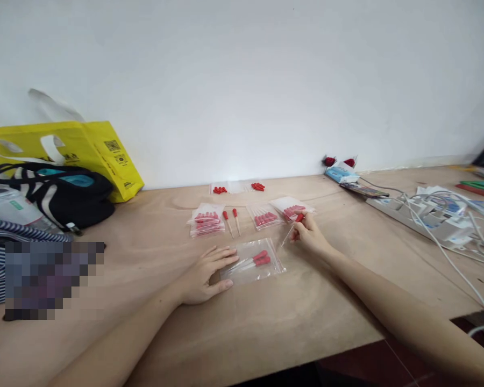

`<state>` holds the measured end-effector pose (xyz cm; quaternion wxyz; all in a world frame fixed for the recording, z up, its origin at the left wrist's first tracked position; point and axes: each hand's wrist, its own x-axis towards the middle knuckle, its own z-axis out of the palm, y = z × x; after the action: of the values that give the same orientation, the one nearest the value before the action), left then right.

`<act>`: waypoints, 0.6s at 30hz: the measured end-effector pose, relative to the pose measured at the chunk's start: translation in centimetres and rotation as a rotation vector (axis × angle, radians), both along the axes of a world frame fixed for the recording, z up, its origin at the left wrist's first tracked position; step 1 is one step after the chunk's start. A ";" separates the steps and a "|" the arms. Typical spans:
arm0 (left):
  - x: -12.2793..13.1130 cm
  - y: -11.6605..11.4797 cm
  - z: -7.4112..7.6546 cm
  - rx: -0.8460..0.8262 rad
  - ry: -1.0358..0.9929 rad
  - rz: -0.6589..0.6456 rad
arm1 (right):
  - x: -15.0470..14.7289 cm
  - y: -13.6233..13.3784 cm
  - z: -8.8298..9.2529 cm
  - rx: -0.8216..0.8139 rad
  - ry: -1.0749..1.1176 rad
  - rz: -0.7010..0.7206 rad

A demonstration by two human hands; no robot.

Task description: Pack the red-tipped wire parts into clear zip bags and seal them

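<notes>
My left hand point(207, 274) lies with fingers apart on the left end of a clear zip bag point(242, 277) on the table. Inside that bag are droppers point(262, 258) with red rubber bulbs and thin clear stems. My right hand point(306, 231) pinches another dropper point(299, 217) by its red bulb, its tip pointing down-left close to the bag's right edge. Two loose droppers point(236, 215) lie side by side beyond the bag. Filled bags of droppers are stacked at the left point(207, 220), and more filled bags point(265, 217) lie near my right hand.
Small bags of red bulbs point(258, 186) lie by the wall. A yellow bag point(116, 156) and a black bag point(76, 188) stand at the left. At the right are a power strip point(415, 220) with white cables and a blue tissue pack point(342, 173). The table point(266, 333) ends in front.
</notes>
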<state>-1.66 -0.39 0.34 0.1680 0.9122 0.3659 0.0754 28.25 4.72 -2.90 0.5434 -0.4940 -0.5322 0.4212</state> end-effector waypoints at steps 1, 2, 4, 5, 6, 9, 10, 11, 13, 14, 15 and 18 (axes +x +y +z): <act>-0.1 0.1 -0.1 0.005 -0.001 -0.002 | -0.3 -0.1 -0.3 -0.006 0.025 -0.016; -0.2 0.1 -0.3 0.009 -0.005 -0.005 | -0.7 -0.1 -0.5 -0.017 0.051 -0.029; -0.3 0.2 -0.5 0.014 -0.012 -0.013 | -1.3 -0.2 -0.6 -0.049 0.112 -0.048; -0.4 0.2 -0.6 0.015 -0.013 -0.016 | -1.5 -0.3 -0.6 -0.067 0.146 -0.055; -0.4 0.3 -0.6 0.015 -0.012 -0.018 | -1.7 -0.4 -0.5 -0.083 0.178 -0.055; -0.3 0.2 -0.5 0.015 -0.014 -0.019 | -2.0 -1.0 -0.1 -0.124 0.212 0.013; -0.3 0.2 -0.4 0.013 -0.020 -0.016 | -2.0 -1.2 0.1 -0.135 0.197 0.057; -0.2 0.1 -0.3 0.010 -0.029 -0.014 | -1.9 -1.4 0.3 -0.140 0.174 0.107; -0.1 0.0 -0.2 0.003 -0.047 -0.014 | -1.8 -1.8 0.6 -0.142 0.107 0.216; -0.1 0.0 -0.1 0.002 -0.055 -0.016 | -1.7 -2.0 0.7 -0.143 0.066 0.268; 0.0 0.0 -0.1 0.004 -0.061 -0.019 | -1.6 -2.1 0.8 -0.144 0.028 0.316; 0.0 -0.1 0.0 0.011 -0.056 -0.024 | -1.7 -2.4 0.9 -0.141 -0.032 0.420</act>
<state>-1.64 -0.48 0.36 0.1739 0.9151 0.3495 0.1010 26.59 2.33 -2.02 0.3992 -0.4156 -0.6012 0.5536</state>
